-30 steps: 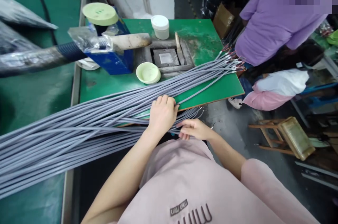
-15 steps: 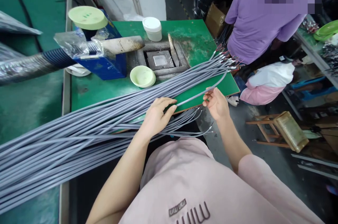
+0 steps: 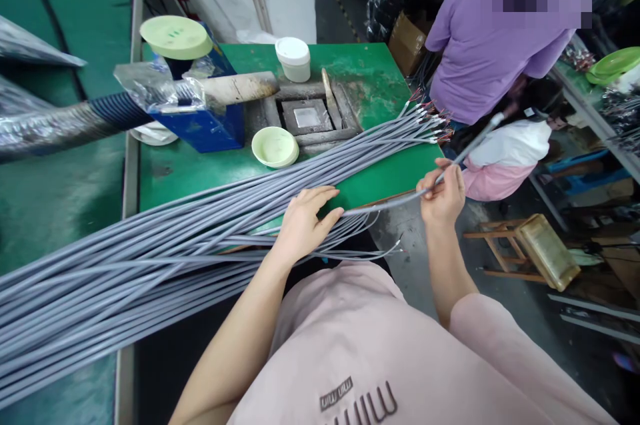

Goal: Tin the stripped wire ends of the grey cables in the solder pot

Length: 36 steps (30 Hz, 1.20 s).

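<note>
Head view: grey cable (image 3: 400,201) (smooth) curves.

Soft indoor light, stretched edges

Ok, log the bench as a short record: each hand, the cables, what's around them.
Left hand: over the cable bundle, thumb and fingers apart
Right hand: gripping one grey cable, its tip beyond the hand
Cable bundle: grey, lying across the green bench, wire ends gathered at the right
Behind bundle: pale green bowl, white lidded tub, blue box
Co-worker: person in purple top, past the bench
</note>
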Each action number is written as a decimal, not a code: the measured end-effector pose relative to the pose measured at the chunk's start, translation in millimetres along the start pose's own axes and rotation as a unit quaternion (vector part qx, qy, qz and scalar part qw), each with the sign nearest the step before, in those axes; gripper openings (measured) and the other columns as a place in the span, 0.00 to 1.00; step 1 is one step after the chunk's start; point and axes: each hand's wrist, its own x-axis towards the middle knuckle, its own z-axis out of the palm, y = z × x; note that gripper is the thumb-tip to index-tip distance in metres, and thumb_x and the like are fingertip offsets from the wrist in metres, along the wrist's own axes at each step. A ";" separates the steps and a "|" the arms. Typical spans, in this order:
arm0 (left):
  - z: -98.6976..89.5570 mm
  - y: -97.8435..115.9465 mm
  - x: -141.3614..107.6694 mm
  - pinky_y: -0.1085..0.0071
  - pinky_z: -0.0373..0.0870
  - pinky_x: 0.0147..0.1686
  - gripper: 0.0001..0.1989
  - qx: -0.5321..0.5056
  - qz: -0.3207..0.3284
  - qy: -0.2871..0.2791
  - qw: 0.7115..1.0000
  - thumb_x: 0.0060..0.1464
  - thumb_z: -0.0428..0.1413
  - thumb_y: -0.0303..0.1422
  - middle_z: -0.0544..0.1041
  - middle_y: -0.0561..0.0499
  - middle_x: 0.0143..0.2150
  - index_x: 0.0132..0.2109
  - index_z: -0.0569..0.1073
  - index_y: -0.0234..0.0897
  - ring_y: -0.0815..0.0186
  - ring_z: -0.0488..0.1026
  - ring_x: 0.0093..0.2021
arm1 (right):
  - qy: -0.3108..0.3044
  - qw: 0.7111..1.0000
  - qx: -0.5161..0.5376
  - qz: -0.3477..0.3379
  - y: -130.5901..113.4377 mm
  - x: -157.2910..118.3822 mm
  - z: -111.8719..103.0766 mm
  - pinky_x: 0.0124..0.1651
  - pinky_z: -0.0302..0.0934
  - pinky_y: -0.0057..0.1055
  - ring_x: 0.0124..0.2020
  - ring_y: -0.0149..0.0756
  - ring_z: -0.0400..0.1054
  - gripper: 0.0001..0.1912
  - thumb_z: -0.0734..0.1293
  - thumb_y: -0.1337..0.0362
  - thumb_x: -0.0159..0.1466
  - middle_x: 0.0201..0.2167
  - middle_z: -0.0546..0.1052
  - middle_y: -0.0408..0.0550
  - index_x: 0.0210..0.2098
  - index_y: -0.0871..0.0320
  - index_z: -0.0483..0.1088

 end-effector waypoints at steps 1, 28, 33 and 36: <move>0.8 0.3 -0.6 0.55 0.63 0.56 0.18 -0.014 -0.001 0.005 1.000 0.60 0.54 0.40 0.75 0.45 0.55 0.54 0.74 0.39 0.54 0.69 0.55 | -0.047 0.998 -0.038 0.011 -3.6 -4.9 -1.9 0.18 0.51 0.24 0.12 0.24 0.53 0.12 0.62 0.54 0.66 0.14 0.66 0.35 0.38 0.56 0.71; 43.0 44.1 -12.7 0.79 0.61 0.26 0.14 -0.590 -0.229 0.022 0.774 0.45 0.66 0.37 0.70 0.57 0.23 0.38 0.78 0.34 0.77 0.63 0.23 | -0.412 0.846 -0.305 0.149 -6.3 -83.2 -14.6 0.27 0.57 0.25 0.19 0.27 0.65 0.17 0.58 0.57 0.70 0.17 0.74 0.41 0.33 0.59 0.73; 34.8 39.8 -7.8 0.80 0.59 0.23 0.13 -0.604 -0.236 0.076 0.757 0.46 0.66 0.37 0.70 0.57 0.22 0.35 0.75 0.34 0.77 0.62 0.21 | -0.426 0.834 -0.319 0.146 -6.5 -84.4 -10.1 0.26 0.57 0.26 0.19 0.27 0.66 0.17 0.59 0.57 0.69 0.17 0.74 0.41 0.33 0.59 0.73; 33.1 40.8 -4.0 0.79 0.58 0.22 0.13 -0.607 -0.232 0.090 0.755 0.45 0.66 0.37 0.69 0.57 0.21 0.31 0.72 0.34 0.77 0.61 0.20 | -0.436 0.827 -0.327 0.135 -6.6 -85.2 -6.9 0.26 0.57 0.25 0.19 0.27 0.66 0.16 0.59 0.58 0.69 0.17 0.74 0.41 0.33 0.59 0.73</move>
